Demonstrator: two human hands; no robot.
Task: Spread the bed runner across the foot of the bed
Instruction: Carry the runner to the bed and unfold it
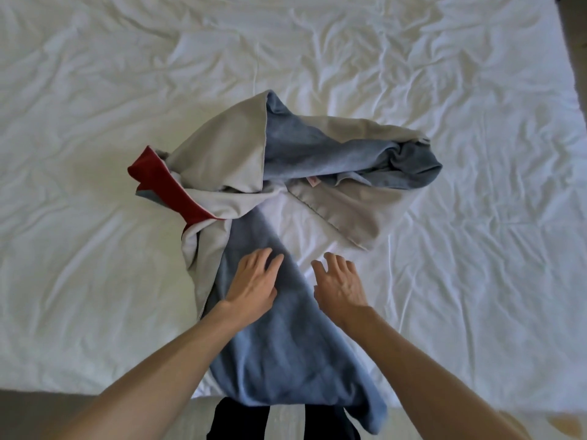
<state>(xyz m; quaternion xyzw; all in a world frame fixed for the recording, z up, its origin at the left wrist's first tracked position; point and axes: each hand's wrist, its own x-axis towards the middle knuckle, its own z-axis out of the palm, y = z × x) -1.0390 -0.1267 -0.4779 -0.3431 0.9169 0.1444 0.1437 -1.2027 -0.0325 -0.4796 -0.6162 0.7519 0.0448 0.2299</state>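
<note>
Overhanging bed (pixel 95 217) edge, crumpled bed runner (pixel 279 344), wide sheet around

Bed (pixel 95 154) — wrinkled white sheet; crumpled blue-grey-red runner (pixel 286 328) lying on it.

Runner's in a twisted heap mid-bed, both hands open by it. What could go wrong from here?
The runner is twisted, grey backing up in places; pulling one end may tighten the twist rather than open it.
Its near end hangs off the bed, so a loose tug could slide it off.
The left hand lies flat with no grip; dragging may rumple the sheet.
</note>
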